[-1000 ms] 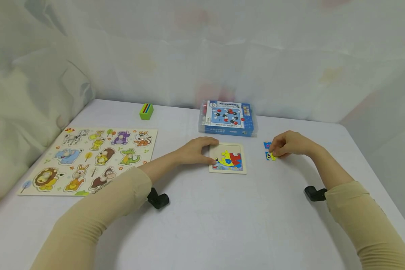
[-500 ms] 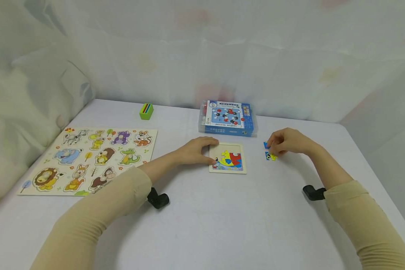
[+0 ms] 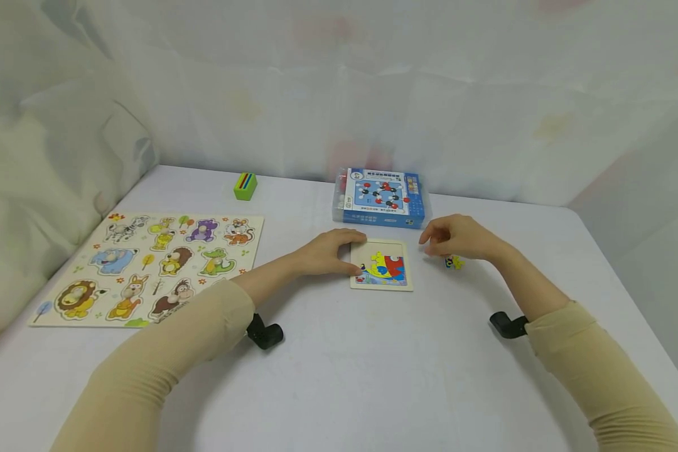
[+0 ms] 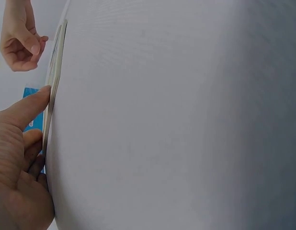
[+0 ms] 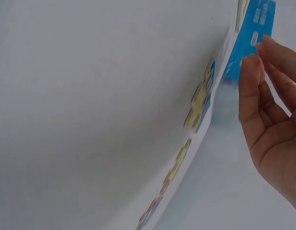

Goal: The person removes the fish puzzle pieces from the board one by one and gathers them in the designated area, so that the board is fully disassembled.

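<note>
My left hand (image 3: 328, 253) lies at the left edge of a small square puzzle tray (image 3: 381, 247), thumb and fingers spread apart and touching the wood. The tray sits flat on the white desk (image 3: 350, 376), near the middle, with red, yellow and blue pieces (image 3: 388, 267) set in its near part; bare wood shows across its far part. My right hand (image 3: 460, 237) is above the desk, well apart from my left, its fingers bent and their tips close together between the tray and some loose pieces (image 3: 457, 262). I cannot tell whether those fingertips pinch anything. The loose pieces, yellow and dark-patterned, lie right of the tray, partly hidden under my hand; from the right wrist they look blurred, so I cannot count them.

Just beyond the tray stands a blue box (image 3: 381, 196) with a molecule picture on its lid, which leaves only a narrow strip of desk on that far side. Farther left, near the back edge, is a green block (image 3: 245, 187) with coloured stripes on top. On the left lies a big animal board (image 3: 102, 316), with a zebra, lion, crocodile and others; my left forearm in its beige sleeve (image 3: 164, 342) covers its near right corner. A black device (image 3: 266, 334) shows beside my left cuff, another black mount (image 3: 507, 324) beside my right cuff. Pale cloth (image 3: 457, 113) with faint pink patches hangs behind the desk.
</note>
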`<state>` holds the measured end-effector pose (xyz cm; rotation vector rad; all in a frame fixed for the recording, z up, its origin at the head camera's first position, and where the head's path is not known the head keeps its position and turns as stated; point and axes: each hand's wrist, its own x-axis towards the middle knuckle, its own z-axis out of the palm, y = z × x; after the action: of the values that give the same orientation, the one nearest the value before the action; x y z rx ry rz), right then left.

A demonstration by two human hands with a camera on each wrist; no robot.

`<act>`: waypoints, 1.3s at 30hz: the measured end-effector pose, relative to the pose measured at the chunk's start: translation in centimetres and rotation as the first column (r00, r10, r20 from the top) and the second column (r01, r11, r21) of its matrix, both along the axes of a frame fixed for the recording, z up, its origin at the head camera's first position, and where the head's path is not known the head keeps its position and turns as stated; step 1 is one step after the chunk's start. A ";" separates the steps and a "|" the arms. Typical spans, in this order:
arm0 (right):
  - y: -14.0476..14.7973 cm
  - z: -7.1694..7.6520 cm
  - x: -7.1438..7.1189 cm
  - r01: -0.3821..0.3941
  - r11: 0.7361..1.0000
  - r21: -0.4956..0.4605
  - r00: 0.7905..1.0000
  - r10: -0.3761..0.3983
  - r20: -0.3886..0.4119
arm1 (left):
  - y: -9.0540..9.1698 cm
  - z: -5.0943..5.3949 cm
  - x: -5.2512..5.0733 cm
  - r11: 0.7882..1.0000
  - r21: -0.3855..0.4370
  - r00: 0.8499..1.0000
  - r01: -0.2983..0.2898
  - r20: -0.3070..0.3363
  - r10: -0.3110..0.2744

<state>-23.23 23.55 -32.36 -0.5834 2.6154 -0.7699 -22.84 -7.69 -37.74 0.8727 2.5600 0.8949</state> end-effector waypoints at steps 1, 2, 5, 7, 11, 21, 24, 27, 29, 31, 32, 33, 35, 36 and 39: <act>-0.3 -0.1 0.0 -0.007 1.000 -0.004 1.000 0.007 -0.004 | 0.0 0.0 0.0 1.000 0.000 1.000 0.000 -0.001 0.000; -0.5 -0.1 0.0 -0.014 1.000 -0.012 1.000 0.014 -0.004 | 0.0 0.0 0.0 1.000 -0.001 1.000 0.001 -0.001 -0.001; -1.4 -0.3 0.0 -0.029 0.999 -0.021 1.000 0.029 -0.003 | 0.0 -0.2 -0.1 1.000 -0.002 1.000 0.002 -0.005 -0.002; -2.0 -0.4 0.0 -0.041 0.999 -0.028 0.999 0.041 0.001 | 0.0 -0.2 -0.2 1.000 -0.003 1.000 0.003 -0.005 -0.003; -3.2 -0.7 0.0 -0.068 0.997 -0.035 0.998 0.068 -0.001 | 0.0 -0.1 -0.1 1.000 -0.002 1.000 0.002 -0.001 -0.002; -5.3 -0.9 0.4 -0.100 0.994 -0.054 0.994 0.102 0.046 | 0.0 0.1 -0.1 1.000 0.006 1.000 0.010 -0.006 -0.010; -5.7 -0.9 0.3 -0.114 0.992 -0.056 0.992 0.117 0.044 | 0.0 0.1 -0.1 1.000 0.008 1.000 0.011 -0.007 -0.011; -6.1 -0.9 0.2 -0.130 0.990 -0.061 0.990 0.133 0.048 | 0.0 0.1 -0.1 1.000 0.006 1.000 0.010 -0.007 -0.010; -6.4 -0.9 0.2 -0.141 0.988 -0.056 0.988 0.144 0.052 | 0.0 0.1 -0.1 1.000 0.007 1.000 0.010 -0.006 -0.010; -6.8 -0.8 0.3 -0.154 0.987 -0.051 0.986 0.157 0.056 | -0.1 0.2 -0.1 1.000 0.010 1.000 0.012 -0.007 -0.012; -7.0 -0.7 0.3 -0.161 0.986 -0.047 0.985 0.164 0.057 | -0.1 0.2 -0.1 1.000 0.012 1.000 0.014 -0.008 -0.014; -7.1 -0.7 0.3 -0.167 0.985 -0.041 0.984 0.169 0.056 | -0.1 0.2 -0.1 1.000 0.014 1.000 0.016 -0.009 -0.016; -7.4 -0.6 0.4 -0.173 0.985 -0.025 0.983 0.174 0.052 | -0.1 0.2 -0.1 1.000 0.018 1.000 0.021 -0.011 -0.021; -7.5 -0.6 0.4 -0.176 0.984 -0.019 0.983 0.177 0.050 | -0.1 0.2 -0.1 1.000 0.020 1.000 0.023 -0.011 -0.023; -7.8 -0.7 0.4 -0.176 0.984 -0.002 0.983 0.176 0.043 | -0.1 0.2 -0.1 0.999 0.023 1.000 0.023 -0.006 -0.023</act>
<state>-22.87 15.78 -33.11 -0.7765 2.4846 -0.7155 -22.89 -7.82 -37.52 0.9109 2.5440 0.9180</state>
